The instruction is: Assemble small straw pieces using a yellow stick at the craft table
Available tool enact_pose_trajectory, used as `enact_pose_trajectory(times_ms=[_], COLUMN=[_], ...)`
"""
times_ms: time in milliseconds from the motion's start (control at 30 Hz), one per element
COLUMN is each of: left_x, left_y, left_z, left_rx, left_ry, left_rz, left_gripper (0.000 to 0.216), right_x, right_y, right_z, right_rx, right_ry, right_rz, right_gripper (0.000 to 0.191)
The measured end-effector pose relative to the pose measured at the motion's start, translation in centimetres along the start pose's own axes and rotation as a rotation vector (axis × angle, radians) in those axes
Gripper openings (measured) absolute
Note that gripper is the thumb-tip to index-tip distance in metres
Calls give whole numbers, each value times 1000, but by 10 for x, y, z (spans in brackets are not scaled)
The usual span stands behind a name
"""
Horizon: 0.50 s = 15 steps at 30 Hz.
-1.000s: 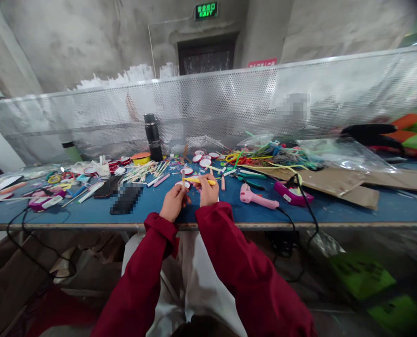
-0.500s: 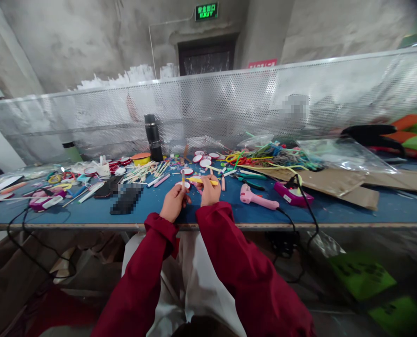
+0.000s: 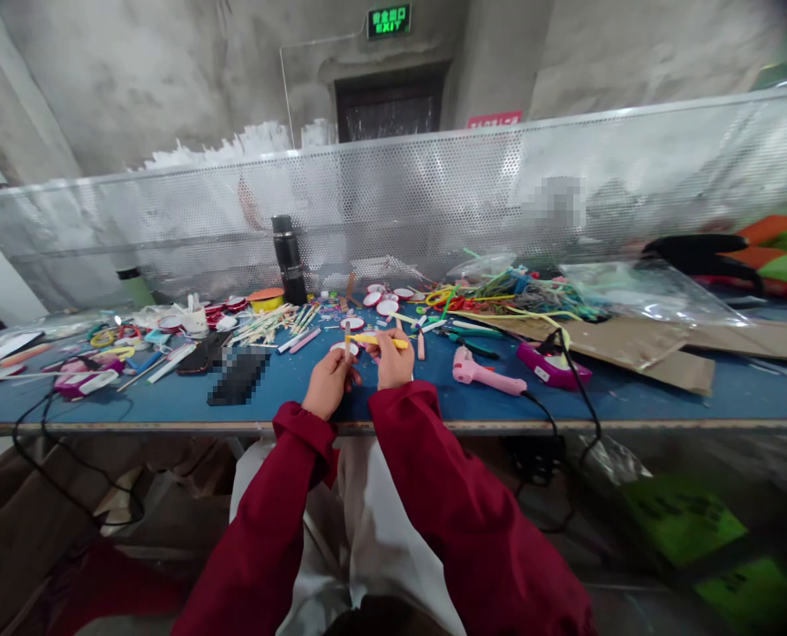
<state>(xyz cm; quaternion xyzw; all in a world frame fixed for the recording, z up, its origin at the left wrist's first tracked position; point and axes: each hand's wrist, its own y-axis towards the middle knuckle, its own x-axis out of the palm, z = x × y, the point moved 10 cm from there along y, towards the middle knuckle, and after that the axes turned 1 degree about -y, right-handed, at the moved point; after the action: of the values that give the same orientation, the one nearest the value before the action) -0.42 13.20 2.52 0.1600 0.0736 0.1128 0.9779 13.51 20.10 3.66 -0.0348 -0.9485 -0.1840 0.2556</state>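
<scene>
My left hand is closed around a thin flat stick, which stands upright out of the fingers. Its lower end is hidden in the grip. In my right hand is a yellow pen, held nearly level with its tip pointing left. That tip meets the stick or lies right in front of it; I cannot tell whether they touch. A white round disc lies on the table just beyond the hands. Something pink shows below the right fingers, partly covered.
On the blue table a pink glue gun lies right of my hands, its cord running over the edge. Further right sit pliers, a purple box and cardboard. Leftward are phones, loose sticks and a black bottle.
The yellow pen has shifted slightly left and lies more level, with more of its back end showing above my right hand. My left hand and the stick stay almost where they were.
</scene>
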Motion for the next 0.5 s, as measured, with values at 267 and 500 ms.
enact_pose_trajectory(times_ms=[267,500], left_x=[0,-1], left_y=[0,0], left_z=[0,0], left_rx=[-5,13], left_ry=[-7,-26], left_rz=[5,7], left_gripper=[27,31], right_x=[-1,-5], right_y=[0,0], right_z=[-3,-1], right_rx=[-21,-8], right_ry=[-2,4], right_rz=[4,45], right_gripper=[30,33])
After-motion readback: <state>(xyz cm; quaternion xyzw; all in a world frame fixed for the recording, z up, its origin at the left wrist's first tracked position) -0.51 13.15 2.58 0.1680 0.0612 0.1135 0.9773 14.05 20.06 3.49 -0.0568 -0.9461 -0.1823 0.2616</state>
